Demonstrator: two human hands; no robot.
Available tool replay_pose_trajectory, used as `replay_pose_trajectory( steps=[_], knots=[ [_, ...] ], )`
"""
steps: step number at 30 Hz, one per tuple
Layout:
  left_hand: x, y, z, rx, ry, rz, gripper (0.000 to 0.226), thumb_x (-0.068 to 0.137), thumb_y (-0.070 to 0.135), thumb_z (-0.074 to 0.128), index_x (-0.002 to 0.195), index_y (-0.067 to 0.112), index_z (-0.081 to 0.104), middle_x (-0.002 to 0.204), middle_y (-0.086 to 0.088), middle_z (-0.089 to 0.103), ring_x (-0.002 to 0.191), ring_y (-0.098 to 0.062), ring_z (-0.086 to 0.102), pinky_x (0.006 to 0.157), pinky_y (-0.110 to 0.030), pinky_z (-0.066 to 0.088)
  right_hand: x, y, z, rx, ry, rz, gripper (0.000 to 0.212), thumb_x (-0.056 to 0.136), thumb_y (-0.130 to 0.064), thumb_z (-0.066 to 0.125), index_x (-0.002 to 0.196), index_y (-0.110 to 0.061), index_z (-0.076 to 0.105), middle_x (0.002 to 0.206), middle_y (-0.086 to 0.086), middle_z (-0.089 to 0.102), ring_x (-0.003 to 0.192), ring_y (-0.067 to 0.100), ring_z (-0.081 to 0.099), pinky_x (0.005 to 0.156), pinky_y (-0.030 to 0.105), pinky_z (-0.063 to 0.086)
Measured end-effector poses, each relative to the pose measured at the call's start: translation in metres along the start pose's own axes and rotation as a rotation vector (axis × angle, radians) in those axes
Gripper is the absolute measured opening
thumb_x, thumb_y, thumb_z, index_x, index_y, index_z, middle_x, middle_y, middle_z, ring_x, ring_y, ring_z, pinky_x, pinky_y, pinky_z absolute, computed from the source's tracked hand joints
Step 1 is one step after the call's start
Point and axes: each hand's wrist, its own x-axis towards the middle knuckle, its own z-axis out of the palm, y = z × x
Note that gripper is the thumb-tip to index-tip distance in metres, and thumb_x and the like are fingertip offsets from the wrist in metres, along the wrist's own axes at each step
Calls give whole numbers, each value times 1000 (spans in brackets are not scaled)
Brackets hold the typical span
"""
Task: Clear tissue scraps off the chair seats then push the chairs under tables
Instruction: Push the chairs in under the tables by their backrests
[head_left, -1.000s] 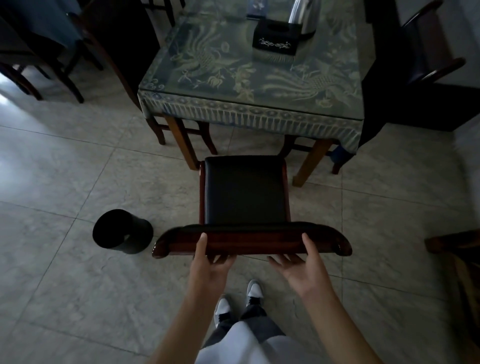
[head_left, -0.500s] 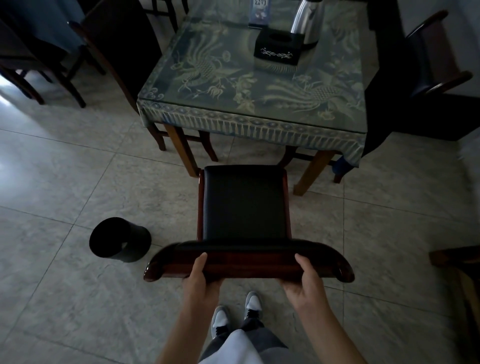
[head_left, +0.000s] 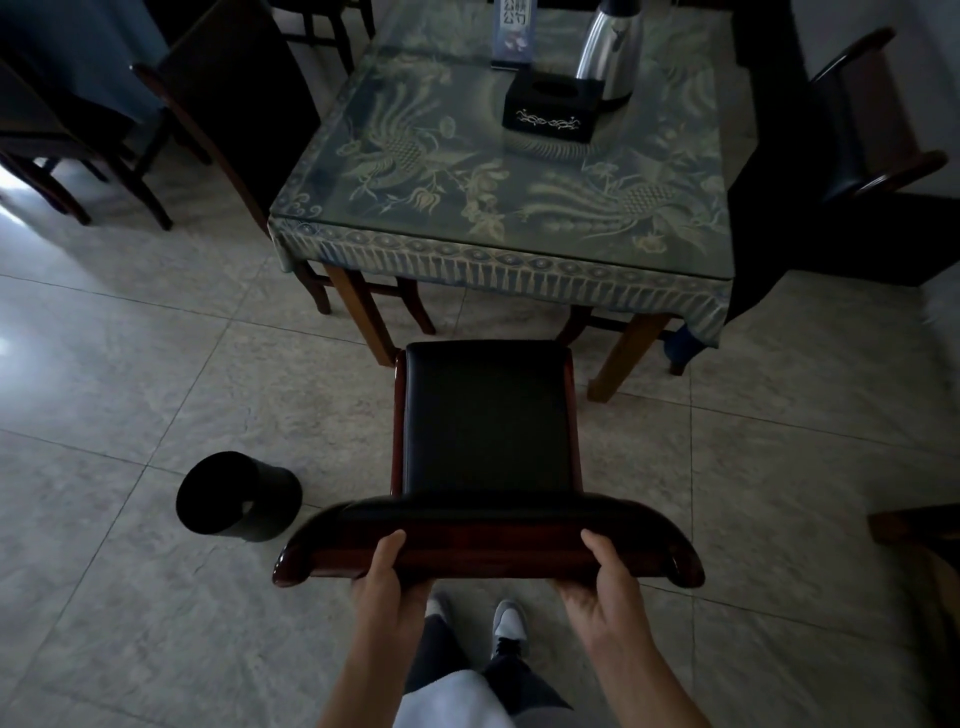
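Wooden chair (head_left: 488, 421), dark red frame, black padded seat, standing on pale floor tiles (head_left: 156, 374) in front of the table (head_left: 498, 208), seat front close to the table's near edge and between its two near legs, not under it. No scraps discernible on the seat. Curved top rail (head_left: 488, 545) of the backrest nearest the camera, gripped at both sides: left hand (head_left: 387, 582) on the left half, thumb on top of the rail, fingers curled beneath and out of sight; right hand (head_left: 605, 584) on the right half, likewise clamped, thumb over, fingers hidden under. Table covered with blue-green patterned cloth (head_left: 467, 192), fringed edge hanging over the near side. On the table's far part: black tissue box (head_left: 550, 109), steel kettle (head_left: 610, 54) just behind it, upright card (head_left: 514, 31) to the left. Black bin (head_left: 236, 493) on the floor left of the chair, near the rail's left end, apart from it. Further dark chairs at left (head_left: 228, 98) and right (head_left: 857, 119) of the table. Below the rail, grey trousers and two pale shoes (head_left: 506, 621).
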Motion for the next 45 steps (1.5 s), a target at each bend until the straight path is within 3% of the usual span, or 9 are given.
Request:
replay_pose_trajectory(
  steps=[2, 8, 13, 17, 21, 25, 31, 38, 45],
  knots=[
    [4, 3, 2, 12, 11, 8, 33, 91, 6, 63, 123, 4, 56, 123, -26, 63, 108, -39, 63, 99, -57, 48, 1, 1, 5, 15, 2, -9, 43, 87, -6, 65, 129, -11, 58, 123, 20, 66, 112, 39, 62, 85, 50, 55],
    [16, 27, 13, 20, -8, 36, 45, 90, 8, 64, 133, 4, 52, 119, -22, 63, 100, -31, 65, 75, -41, 56, 6, 7, 30, 49, 6, -23, 41, 88, -4, 63, 128, -11, 57, 123, 20, 65, 111, 37, 62, 77, 47, 54],
    [34, 58, 27, 52, -49, -3, 26, 92, 7, 61, 117, 6, 59, 112, -21, 65, 98, -32, 65, 82, -46, 55, 10, 19, 61, 75, 1, -39, 40, 91, -4, 60, 130, -10, 55, 122, 20, 64, 110, 36, 62, 75, 46, 54],
    [48, 87, 42, 73, -77, -18, 11, 93, 5, 59, 103, 8, 60, 84, -14, 74, 88, -30, 65, 67, -41, 61, 18, 31, 85, 96, 19, -47, 41, 89, -4, 63, 129, -11, 56, 121, 19, 65, 109, 36, 63, 79, 48, 54],
    [66, 114, 58, 109, -102, -29, 8, 92, 6, 61, 99, 11, 60, 99, -16, 68, 89, -28, 66, 78, -45, 57, 32, 42, 109, 109, 34, -61, 41, 87, -5, 65, 127, -12, 58, 121, 18, 67, 111, 36, 63, 88, 51, 54],
    [80, 137, 73, 114, -145, -13, 10, 93, 3, 58, 96, 14, 59, 97, -15, 66, 91, -29, 64, 82, -47, 54, 45, 49, 132, 132, 22, -89, 36, 87, -6, 65, 122, -11, 60, 121, 19, 67, 111, 38, 63, 97, 55, 50],
    [108, 161, 92, 139, -192, -38, 14, 93, 5, 59, 106, 12, 57, 112, -18, 65, 106, -35, 63, 95, -53, 51, 60, 55, 163, 175, 6, -149, 43, 87, -5, 65, 128, -13, 57, 123, 19, 66, 113, 40, 62, 99, 58, 48],
    [128, 173, 112, 172, -195, -13, 25, 92, 8, 63, 114, 14, 54, 117, -18, 65, 108, -34, 64, 98, -53, 51, 74, 50, 190, 180, 26, -177, 61, 71, -8, 73, 130, -11, 57, 124, 20, 66, 113, 40, 64, 98, 59, 49],
    [138, 175, 141, 167, -189, -3, 19, 92, 9, 62, 110, 14, 56, 117, -18, 64, 109, -34, 63, 91, -49, 54, 92, 28, 207, 161, -2, -166, 44, 87, -5, 66, 130, -10, 56, 124, 20, 65, 112, 39, 63, 91, 55, 54]
  ],
)
